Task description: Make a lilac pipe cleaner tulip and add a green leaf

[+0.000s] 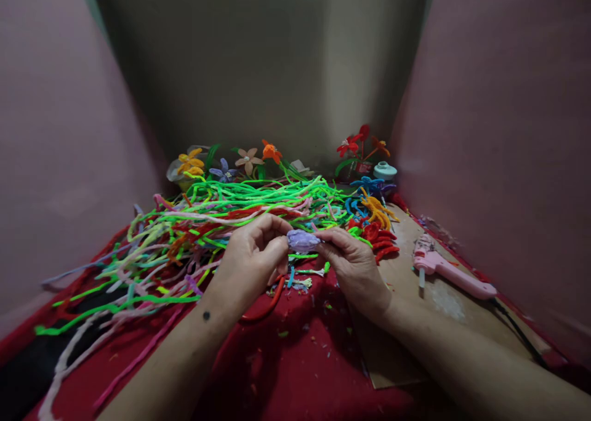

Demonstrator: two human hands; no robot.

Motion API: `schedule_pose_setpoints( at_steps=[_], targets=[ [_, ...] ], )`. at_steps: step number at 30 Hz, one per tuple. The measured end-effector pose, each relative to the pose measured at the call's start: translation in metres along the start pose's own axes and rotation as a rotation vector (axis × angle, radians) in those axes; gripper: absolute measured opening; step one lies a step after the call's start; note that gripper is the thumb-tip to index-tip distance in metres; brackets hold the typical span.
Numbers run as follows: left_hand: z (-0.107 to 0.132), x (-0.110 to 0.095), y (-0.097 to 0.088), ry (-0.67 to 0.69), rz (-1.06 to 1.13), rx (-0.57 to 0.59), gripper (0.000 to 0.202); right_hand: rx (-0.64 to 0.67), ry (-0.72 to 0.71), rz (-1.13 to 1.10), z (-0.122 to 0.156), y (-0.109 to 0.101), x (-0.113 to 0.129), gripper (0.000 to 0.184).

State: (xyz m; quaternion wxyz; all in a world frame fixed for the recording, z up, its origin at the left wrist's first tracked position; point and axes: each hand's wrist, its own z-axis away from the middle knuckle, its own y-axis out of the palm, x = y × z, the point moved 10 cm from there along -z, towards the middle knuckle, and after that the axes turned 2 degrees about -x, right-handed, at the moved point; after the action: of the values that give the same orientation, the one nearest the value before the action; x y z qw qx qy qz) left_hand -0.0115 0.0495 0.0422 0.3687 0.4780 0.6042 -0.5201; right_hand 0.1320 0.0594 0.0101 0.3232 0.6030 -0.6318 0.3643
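Between my two hands a small lilac bundle of bent pipe cleaners (303, 241) is held level above the red cloth. My left hand (258, 248) pinches its left end with thumb and forefinger. At the other end, the fingertips of my right hand (353, 258) close on its tip. Just behind lies a big heap of pipe cleaners (258, 193), mostly bright green, with pink, red and yellow among them. Below the bundle, a red-handled tool (277, 293) lies partly hidden by my left hand, along with short cut pieces.
To the right, a pink glue gun (455, 276) with a black cord rests on a brown board (401, 347). Red petal loops (381, 242) and orange ones (377, 208) lie near my right hand. Finished flowers (248, 158) stand along the back wall. Scraps litter the red cloth (295, 372).
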Motion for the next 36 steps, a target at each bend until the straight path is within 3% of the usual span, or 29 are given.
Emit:
schedule_pose_setpoints(
  at_steps=[7,16,23,36],
  targets=[
    [0.000,0.002,0.003,-0.028,0.080,0.045,0.020,-0.017,0.078,-0.091,0.001,0.000,-0.005,0.008],
    [-0.001,0.008,0.006,-0.083,0.181,0.093,0.018,-0.041,0.169,-0.255,0.002,0.001,-0.010,0.006],
    [0.001,0.002,0.006,-0.037,0.098,0.110,0.018,-0.069,0.216,-0.352,0.001,-0.001,-0.014,0.007],
    [0.006,-0.006,0.011,0.036,0.039,0.112,0.017,-0.020,0.256,-0.284,0.000,0.003,-0.013,0.009]
  ],
)
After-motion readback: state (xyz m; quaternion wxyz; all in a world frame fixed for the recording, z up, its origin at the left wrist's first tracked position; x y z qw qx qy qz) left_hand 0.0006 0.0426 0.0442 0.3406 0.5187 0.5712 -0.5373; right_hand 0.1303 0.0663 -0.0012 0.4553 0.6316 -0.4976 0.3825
